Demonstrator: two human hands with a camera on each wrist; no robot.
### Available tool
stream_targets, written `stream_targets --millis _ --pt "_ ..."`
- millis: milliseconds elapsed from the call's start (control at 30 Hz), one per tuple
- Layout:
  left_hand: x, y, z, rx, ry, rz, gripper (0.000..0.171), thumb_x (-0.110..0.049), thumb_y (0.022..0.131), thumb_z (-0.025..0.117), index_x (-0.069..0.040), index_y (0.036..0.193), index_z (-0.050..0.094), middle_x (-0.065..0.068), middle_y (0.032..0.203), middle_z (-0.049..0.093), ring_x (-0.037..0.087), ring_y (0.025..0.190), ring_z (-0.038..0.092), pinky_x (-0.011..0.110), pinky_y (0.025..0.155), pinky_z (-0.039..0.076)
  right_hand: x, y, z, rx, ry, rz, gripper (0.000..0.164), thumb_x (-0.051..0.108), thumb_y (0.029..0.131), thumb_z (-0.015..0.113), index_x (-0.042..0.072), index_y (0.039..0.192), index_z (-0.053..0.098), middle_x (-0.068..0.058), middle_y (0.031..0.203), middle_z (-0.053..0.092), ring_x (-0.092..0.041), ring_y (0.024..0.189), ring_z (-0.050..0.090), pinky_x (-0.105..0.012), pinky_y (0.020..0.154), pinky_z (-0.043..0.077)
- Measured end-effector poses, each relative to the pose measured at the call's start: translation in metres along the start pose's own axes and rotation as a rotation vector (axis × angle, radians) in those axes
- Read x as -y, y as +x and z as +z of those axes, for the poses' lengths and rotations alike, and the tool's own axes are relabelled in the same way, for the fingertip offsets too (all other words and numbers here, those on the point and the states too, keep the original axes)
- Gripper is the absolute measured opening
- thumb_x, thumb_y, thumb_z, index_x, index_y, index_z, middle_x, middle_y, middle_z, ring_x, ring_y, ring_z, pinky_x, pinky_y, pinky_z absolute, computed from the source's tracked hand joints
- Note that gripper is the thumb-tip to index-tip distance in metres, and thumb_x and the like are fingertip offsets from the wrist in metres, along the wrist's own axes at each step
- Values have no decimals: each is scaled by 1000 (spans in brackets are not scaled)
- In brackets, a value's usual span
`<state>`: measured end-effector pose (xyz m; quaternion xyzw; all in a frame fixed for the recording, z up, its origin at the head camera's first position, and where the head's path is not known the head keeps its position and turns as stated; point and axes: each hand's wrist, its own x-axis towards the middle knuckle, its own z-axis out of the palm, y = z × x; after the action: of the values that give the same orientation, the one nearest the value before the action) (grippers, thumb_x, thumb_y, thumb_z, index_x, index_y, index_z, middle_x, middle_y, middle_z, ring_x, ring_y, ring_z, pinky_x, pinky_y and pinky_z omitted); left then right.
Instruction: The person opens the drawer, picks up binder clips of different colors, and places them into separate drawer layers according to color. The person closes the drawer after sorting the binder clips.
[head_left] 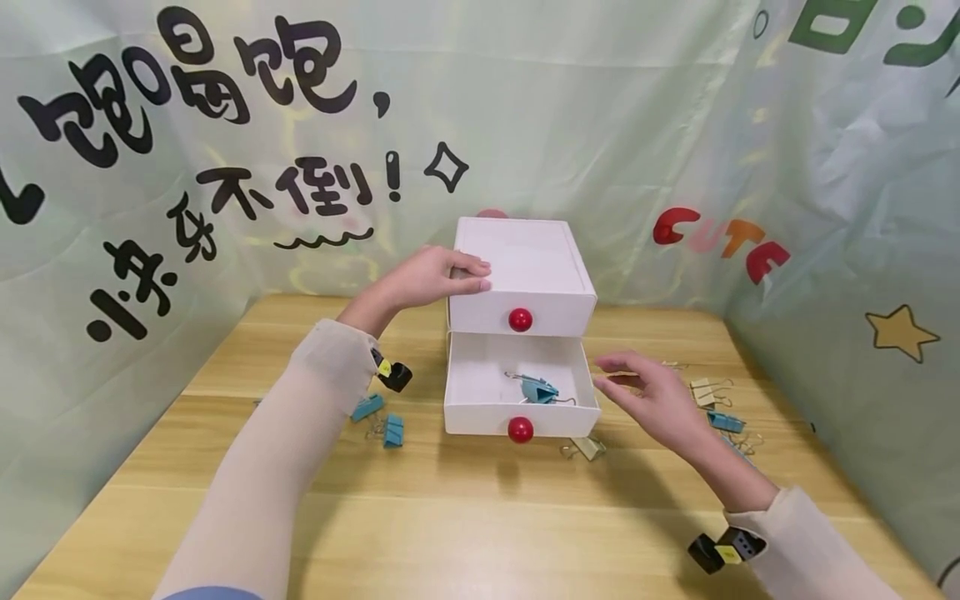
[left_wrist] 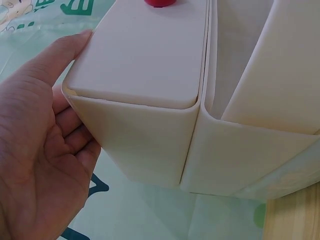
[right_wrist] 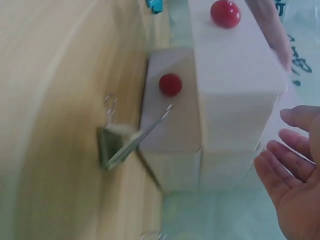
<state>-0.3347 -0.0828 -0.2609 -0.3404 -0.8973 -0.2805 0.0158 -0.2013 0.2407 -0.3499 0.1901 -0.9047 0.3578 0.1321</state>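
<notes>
A white drawer unit (head_left: 525, 254) with red knobs stands on the table. Its middle drawer (head_left: 487, 419) is pulled out and holds blue binder clips (head_left: 538, 390). My left hand (head_left: 427, 277) rests on the unit's upper left edge; in the left wrist view its thumb touches the top edge and the other fingers (left_wrist: 75, 127) are partly hidden behind the box. Just right of the pulled-out drawer, apart from it, hovers my right hand (head_left: 652, 400), fingers loosely bent with nothing between them. Below, a closed drawer (right_wrist: 172, 117) shows in the right wrist view.
Blue binder clips (head_left: 392, 431) lie left of the unit. On the right are a cream binder clip (head_left: 705, 393) and a blue one (head_left: 726, 422). Another cream clip (head_left: 588, 448) lies near the unit's front right. A printed cloth (head_left: 600, 125) hangs around the wooden table (head_left: 450, 533).
</notes>
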Motion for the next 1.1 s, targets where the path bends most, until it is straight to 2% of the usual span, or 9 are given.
stream_targets --millis 300,533,800,933,1100 --pt "1 0 1 -6 18 19 53 -61 76 54 -25 113 62 -8 122 54 7 116 44 26 93 36 -32 -16 -12 -12 -146 31 35 38 83 60 18 112 58 -2 105 61 -27 95 58 -46 78 46" --pt "1 0 1 6 23 8 56 -64 74 53 -26 114 61 -9 122 53 7 117 42 27 94 35 -55 -30 -31 2 -285 85 45 41 85 57 9 116 55 -17 111 58 -40 95 55 -53 76 42" --pt "0 -1 0 -2 24 11 56 -64 74 53 -26 114 62 -9 122 53 6 116 43 26 93 36 -84 -43 -55 13 -379 142 50 44 86 53 6 118 53 -20 114 55 -42 94 53 -53 71 41" --pt "-1 -1 0 5 30 2 58 -65 73 53 -26 115 61 -9 122 53 7 117 43 27 93 36 -93 -48 -65 36 -432 200 55 49 86 50 4 118 52 -23 114 54 -43 92 52 -53 66 40" --pt "0 0 1 6 29 0 58 -65 72 53 -26 115 61 -10 121 54 6 116 43 26 92 37 -104 -54 -73 106 -499 290 68 59 83 45 2 120 50 -27 118 49 -46 93 50 -53 63 39"
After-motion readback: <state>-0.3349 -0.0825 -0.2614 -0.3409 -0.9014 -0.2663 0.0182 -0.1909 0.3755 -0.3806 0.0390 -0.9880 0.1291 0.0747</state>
